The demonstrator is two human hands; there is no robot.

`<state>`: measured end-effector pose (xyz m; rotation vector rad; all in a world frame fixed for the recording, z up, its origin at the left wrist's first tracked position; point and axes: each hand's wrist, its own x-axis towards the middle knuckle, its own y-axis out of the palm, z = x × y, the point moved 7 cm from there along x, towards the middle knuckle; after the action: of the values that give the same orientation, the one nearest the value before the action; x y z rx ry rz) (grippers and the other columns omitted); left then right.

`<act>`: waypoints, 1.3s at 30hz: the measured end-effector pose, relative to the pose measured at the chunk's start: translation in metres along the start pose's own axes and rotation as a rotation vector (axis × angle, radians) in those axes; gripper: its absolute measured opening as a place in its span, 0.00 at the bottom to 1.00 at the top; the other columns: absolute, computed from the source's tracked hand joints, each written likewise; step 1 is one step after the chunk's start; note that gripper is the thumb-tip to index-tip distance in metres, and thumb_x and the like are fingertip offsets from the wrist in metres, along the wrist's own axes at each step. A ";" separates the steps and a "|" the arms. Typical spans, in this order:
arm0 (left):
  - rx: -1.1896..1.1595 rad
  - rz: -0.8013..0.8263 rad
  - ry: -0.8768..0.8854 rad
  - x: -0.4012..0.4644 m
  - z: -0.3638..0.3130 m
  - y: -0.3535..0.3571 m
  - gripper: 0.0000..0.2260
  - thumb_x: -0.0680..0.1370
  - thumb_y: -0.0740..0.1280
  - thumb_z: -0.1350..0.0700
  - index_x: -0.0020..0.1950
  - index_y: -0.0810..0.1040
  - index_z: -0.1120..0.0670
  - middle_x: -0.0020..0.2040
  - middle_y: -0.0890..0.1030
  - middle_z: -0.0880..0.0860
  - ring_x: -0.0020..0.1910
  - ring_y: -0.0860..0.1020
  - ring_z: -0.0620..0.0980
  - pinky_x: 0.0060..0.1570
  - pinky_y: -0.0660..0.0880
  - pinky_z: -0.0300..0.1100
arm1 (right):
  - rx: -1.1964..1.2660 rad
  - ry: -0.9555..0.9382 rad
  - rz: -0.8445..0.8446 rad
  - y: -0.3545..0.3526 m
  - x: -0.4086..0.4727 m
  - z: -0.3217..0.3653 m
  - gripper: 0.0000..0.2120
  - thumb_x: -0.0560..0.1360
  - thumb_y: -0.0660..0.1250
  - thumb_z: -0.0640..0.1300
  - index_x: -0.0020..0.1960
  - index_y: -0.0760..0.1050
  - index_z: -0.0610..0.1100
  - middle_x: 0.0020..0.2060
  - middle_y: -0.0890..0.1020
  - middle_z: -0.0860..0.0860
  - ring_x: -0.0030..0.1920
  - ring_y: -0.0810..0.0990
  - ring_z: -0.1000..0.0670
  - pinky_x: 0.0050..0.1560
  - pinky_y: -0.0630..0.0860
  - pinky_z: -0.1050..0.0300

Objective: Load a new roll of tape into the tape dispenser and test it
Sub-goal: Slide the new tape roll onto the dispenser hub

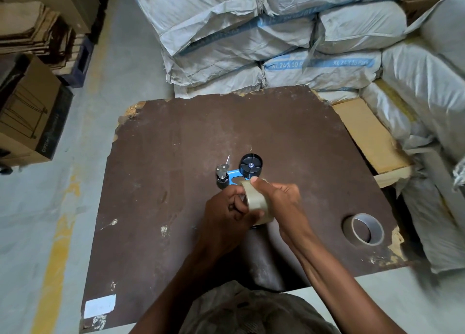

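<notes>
Brown worktop [176,137], sacks behind. Left hand [226,205] and right hand [281,198], each grip grasping the tape roll [259,205], held just above the blue dispenser [239,172]. Loose tape may stick to fingers. Spare roll [364,229] sits near the right edge; open room left.

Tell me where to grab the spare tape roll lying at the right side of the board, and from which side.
Come from above. The spare tape roll lies flat on the board with its open core facing up, so pinch its wall, fingers inside the core and thumb outside. Its nearer right rim looks easiest, clear of other things.
</notes>
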<state>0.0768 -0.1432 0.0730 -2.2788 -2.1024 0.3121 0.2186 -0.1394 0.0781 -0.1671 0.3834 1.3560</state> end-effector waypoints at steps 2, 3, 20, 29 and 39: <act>0.010 -0.015 0.011 -0.001 -0.003 -0.003 0.24 0.63 0.81 0.56 0.56 0.80 0.59 0.30 0.75 0.46 0.33 0.80 0.52 0.43 0.84 0.48 | -0.044 -0.007 0.032 0.000 -0.001 0.002 0.29 0.71 0.76 0.57 0.35 0.78 0.29 0.29 0.78 0.42 0.31 0.74 0.48 0.32 0.69 0.58; 0.003 -0.025 0.013 -0.001 -0.006 -0.005 0.25 0.62 0.82 0.56 0.56 0.79 0.60 0.30 0.76 0.46 0.32 0.79 0.49 0.41 0.83 0.43 | -0.068 -0.008 0.066 0.000 -0.002 0.005 0.28 0.71 0.76 0.59 0.35 0.80 0.32 0.29 0.79 0.43 0.31 0.75 0.49 0.34 0.70 0.57; 0.427 0.063 0.281 0.028 -0.029 -0.028 0.11 0.71 0.74 0.52 0.52 0.86 0.52 0.44 0.80 0.42 0.42 0.80 0.44 0.42 0.77 0.34 | -0.765 -0.281 0.569 0.006 0.005 0.022 0.12 0.74 0.66 0.45 0.49 0.78 0.35 0.34 0.69 0.49 0.36 0.66 0.55 0.37 0.63 0.55; 0.360 -0.006 0.247 0.035 -0.034 -0.027 0.04 0.74 0.71 0.65 0.43 0.79 0.58 0.38 0.80 0.49 0.35 0.78 0.43 0.35 0.71 0.28 | -0.925 -0.364 0.490 0.010 0.012 0.037 0.06 0.74 0.67 0.45 0.45 0.77 0.42 0.36 0.74 0.42 0.36 0.66 0.53 0.40 0.71 0.47; 0.404 0.023 0.237 0.041 -0.021 -0.016 0.16 0.72 0.73 0.56 0.60 0.83 0.51 0.34 0.81 0.50 0.30 0.77 0.45 0.38 0.74 0.32 | -1.028 -0.399 0.399 0.001 0.022 0.035 0.06 0.76 0.68 0.42 0.51 0.81 0.45 0.43 0.83 0.48 0.45 0.78 0.45 0.49 0.75 0.47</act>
<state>0.0677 -0.0988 0.0905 -1.9960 -1.7174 0.4024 0.2268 -0.1067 0.1026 -0.6775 -0.6830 1.8324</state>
